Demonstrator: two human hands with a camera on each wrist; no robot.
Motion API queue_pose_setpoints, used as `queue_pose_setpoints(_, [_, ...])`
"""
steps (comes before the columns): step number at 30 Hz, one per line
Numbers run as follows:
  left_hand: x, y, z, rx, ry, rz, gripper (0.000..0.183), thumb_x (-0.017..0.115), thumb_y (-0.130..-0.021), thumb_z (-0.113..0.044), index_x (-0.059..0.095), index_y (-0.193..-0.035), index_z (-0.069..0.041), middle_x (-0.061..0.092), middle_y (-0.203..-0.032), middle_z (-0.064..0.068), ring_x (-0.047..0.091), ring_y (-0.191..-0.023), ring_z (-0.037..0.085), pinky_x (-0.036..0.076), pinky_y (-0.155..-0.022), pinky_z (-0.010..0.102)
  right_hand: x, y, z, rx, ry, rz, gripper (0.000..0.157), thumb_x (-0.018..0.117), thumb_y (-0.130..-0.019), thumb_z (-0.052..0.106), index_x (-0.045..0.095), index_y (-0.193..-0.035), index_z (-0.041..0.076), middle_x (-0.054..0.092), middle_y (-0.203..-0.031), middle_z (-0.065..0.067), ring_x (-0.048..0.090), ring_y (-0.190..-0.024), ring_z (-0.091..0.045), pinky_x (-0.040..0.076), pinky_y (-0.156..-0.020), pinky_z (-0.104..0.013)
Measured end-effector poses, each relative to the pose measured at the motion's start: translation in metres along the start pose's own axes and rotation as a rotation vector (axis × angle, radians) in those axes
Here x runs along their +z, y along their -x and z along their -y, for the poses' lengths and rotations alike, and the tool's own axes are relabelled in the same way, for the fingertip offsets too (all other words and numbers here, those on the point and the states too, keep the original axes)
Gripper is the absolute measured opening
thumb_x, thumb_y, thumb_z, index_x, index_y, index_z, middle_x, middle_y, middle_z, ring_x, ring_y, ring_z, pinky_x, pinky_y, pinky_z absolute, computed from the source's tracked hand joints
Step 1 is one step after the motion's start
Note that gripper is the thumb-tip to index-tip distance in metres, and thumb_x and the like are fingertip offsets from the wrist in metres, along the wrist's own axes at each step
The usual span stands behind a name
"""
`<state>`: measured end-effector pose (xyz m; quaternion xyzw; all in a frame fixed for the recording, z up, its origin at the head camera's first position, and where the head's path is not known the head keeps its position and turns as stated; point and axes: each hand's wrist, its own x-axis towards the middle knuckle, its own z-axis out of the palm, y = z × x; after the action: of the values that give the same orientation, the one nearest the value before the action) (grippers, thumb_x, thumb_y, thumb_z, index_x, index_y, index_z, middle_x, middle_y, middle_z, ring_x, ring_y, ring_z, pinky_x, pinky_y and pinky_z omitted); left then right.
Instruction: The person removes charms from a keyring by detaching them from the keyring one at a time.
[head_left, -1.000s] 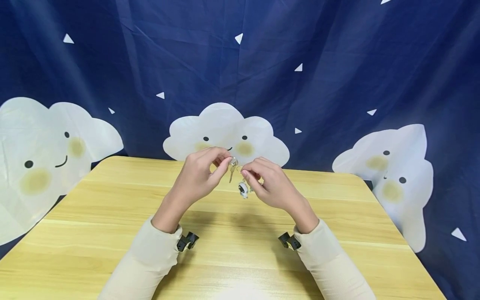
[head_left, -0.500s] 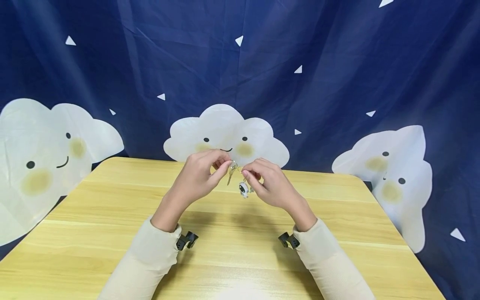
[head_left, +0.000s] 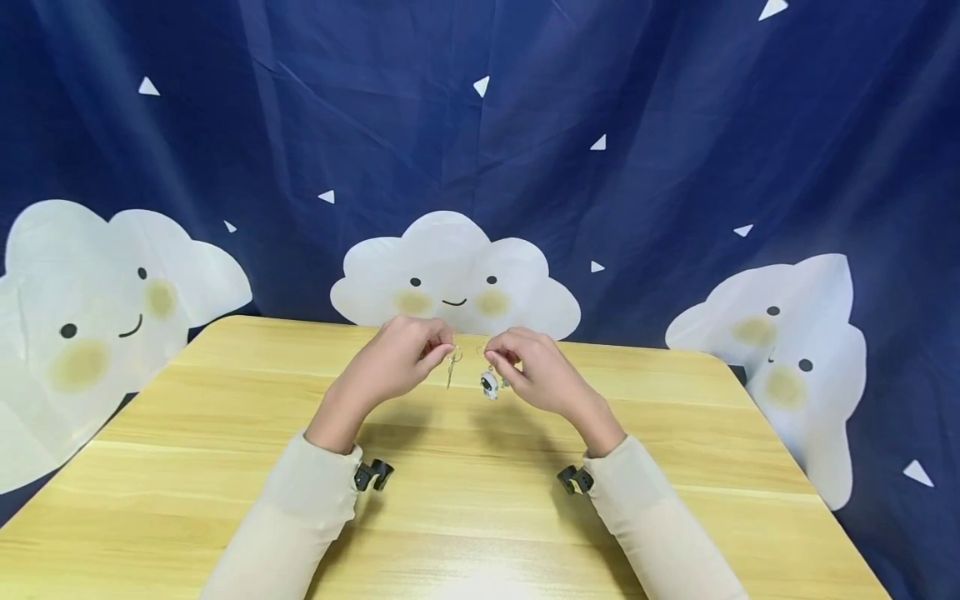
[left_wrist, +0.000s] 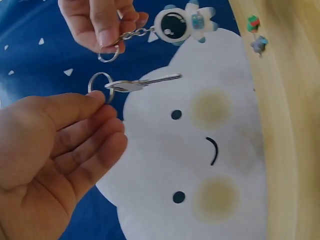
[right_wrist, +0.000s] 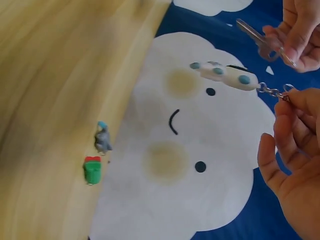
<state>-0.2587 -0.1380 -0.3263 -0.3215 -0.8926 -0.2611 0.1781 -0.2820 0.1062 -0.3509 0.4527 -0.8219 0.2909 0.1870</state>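
Note:
In the head view my left hand [head_left: 393, 365] is over the far part of the table, its thumb and forefinger pinching a metal split ring [left_wrist: 90, 84]. From that ring a silver key [left_wrist: 129, 86] hangs down. My right hand [head_left: 543, 372], a short way to the right, pinches the chain end of an astronaut keychain [head_left: 489, 385]. The astronaut [left_wrist: 184, 25] is white with a dark visor and light blue parts. A smaller ring [left_wrist: 107, 61] sticks out past the right fingertips. The two rings are apart, with a gap between the hands.
Two small figures, one green and red [right_wrist: 92, 170] and one grey-blue [right_wrist: 103, 138], lie near the far edge of the wooden table [head_left: 480, 500]. Behind it hangs a blue curtain [head_left: 420, 108] with white clouds. Each cuff carries a black camera mount [head_left: 372, 475].
My left hand has moved left and lower with the key, widening the gap between the hands. The right hand has shifted slightly lower, still holding the astronaut keychain.

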Motion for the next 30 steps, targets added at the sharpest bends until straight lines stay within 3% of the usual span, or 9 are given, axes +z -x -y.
queue_pose_setpoints(9, [0.007, 0.004, 0.017, -0.066, -0.016, 0.194, 0.013, 0.070, -0.097, -0.007, 0.069, -0.084, -0.009, 0.059, -0.069, -0.006, 0.050, -0.060, 0.009, 0.049, -0.063, 0.029, 0.013, 0.001, -0.013, 0.058, -0.017, 0.111, 0.006, 0.068, -0.098, 0.004, 0.074, -0.096, 0.005, 0.066, -0.082, 0.001, 0.054, -0.071, -0.009, 0.050, -0.064, -0.026])
queue_pose_setpoints(17, [0.027, 0.001, 0.028, -0.124, 0.038, 0.318, 0.014, 0.070, -0.096, -0.006, 0.071, -0.083, -0.010, 0.066, -0.076, -0.005, 0.057, -0.068, 0.009, 0.052, -0.068, 0.028, 0.024, 0.003, -0.025, 0.109, -0.043, 0.256, 0.009, 0.067, -0.099, 0.006, 0.074, -0.099, 0.002, 0.074, -0.089, -0.005, 0.058, -0.074, -0.007, 0.054, -0.070, -0.026])
queue_pose_setpoints(30, [0.053, -0.013, 0.060, -0.236, 0.178, 0.418, 0.010, 0.067, -0.093, 0.002, 0.071, -0.085, -0.004, 0.070, -0.079, 0.004, 0.063, -0.073, 0.013, 0.056, -0.074, 0.030, 0.037, -0.010, -0.060, 0.199, -0.050, 0.311, 0.012, 0.065, -0.100, 0.004, 0.075, -0.097, -0.002, 0.074, -0.087, -0.013, 0.058, -0.071, -0.010, 0.055, -0.070, -0.030])
